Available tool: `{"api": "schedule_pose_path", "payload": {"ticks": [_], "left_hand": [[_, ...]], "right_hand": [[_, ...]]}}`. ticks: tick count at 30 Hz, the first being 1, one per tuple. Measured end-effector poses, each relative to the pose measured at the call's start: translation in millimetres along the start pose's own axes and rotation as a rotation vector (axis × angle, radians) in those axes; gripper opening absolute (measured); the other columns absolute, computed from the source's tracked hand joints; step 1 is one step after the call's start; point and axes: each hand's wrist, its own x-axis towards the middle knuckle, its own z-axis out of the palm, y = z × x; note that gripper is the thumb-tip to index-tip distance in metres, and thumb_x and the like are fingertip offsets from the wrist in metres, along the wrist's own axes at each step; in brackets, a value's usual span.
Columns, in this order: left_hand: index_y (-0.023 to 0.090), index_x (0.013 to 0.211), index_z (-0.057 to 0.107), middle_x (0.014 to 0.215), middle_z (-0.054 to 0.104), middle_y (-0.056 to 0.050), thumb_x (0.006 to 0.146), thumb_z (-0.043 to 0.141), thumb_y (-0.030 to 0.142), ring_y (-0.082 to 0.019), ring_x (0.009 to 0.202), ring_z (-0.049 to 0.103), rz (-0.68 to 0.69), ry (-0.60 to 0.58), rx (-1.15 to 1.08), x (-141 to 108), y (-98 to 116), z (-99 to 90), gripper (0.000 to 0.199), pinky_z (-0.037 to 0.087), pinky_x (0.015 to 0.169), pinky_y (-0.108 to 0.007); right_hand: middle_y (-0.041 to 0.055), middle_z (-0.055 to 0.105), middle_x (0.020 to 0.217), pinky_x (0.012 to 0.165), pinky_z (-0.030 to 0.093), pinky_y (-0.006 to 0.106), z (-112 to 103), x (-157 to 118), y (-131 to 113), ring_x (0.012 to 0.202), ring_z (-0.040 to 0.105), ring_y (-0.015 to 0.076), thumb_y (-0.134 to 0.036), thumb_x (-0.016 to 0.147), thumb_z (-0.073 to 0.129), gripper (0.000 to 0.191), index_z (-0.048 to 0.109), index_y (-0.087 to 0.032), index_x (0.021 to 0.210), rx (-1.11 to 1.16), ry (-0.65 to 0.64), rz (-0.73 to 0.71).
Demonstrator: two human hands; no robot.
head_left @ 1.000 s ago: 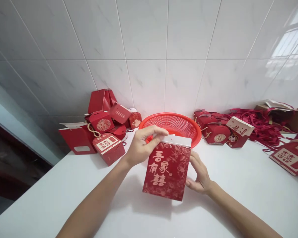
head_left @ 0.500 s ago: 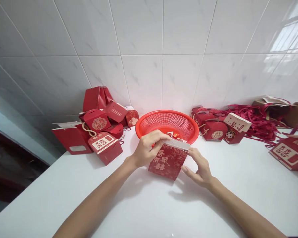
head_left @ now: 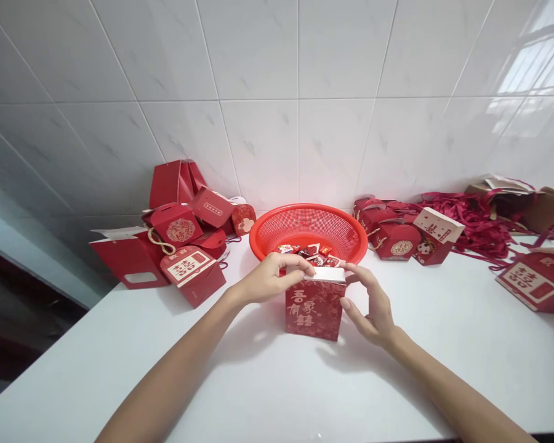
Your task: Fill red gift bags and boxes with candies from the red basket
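Observation:
A red paper gift box [head_left: 314, 315] with cream Chinese characters stands upright on the white table [head_left: 240, 381]. Its narrow white flap [head_left: 325, 274] lies along the top. My left hand [head_left: 274, 278] is closed at the box's top left corner, fingertips on the flap. At the right side, my right hand [head_left: 372, 307] grips the box edge with its thumb near the front and its index finger by the top; its other fingers are partly hidden. Just behind the box, a red mesh basket [head_left: 307, 212] holds several wrapped candies [head_left: 314, 251].
Several red boxes [head_left: 180, 231] are piled at the left, one with a rope handle. More red boxes [head_left: 399, 240] and dark red ribbon [head_left: 480, 224] lie at the back right. Another red box [head_left: 529, 284] sits at the right edge. A tiled wall [head_left: 258, 147] rises behind the table.
The gift box has gone from tilted to upright and turned its front towards me. My hands have stayed at its top and side. More of the candies show behind it.

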Motion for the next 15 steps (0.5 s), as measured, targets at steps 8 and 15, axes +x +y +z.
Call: {"api": "schedule_pose_path", "payload": {"ticks": [8,15], "left_hand": [[0.017,0.097,0.073,0.098,0.074,-0.005,0.088,0.056,0.02,-0.018,0.093,0.066,0.023,-0.025,-0.023,1.1,-3.1,-1.5,0.018,0.05,0.084,-0.029],[0.017,0.104,0.071,0.108,0.073,-0.006,0.081,0.066,0.022,-0.021,0.1,0.066,0.015,-0.081,-0.066,1.5,-3.2,-6.3,0.024,0.051,0.089,-0.034]], "right_hand": [[0.0168,0.047,0.144,0.087,0.057,0.048,-3.9,0.4,-5.3,0.115,0.059,0.0302,-0.017,0.089,0.057,0.059,0.047,-0.026,0.146,-0.075,-0.117,-0.095],[0.0125,0.043,0.149,0.09,0.054,0.051,-5.0,2.8,-11.7,0.121,0.055,0.0329,-0.014,0.084,0.058,0.054,0.059,-0.027,0.136,-0.029,-0.061,-0.092]]}}
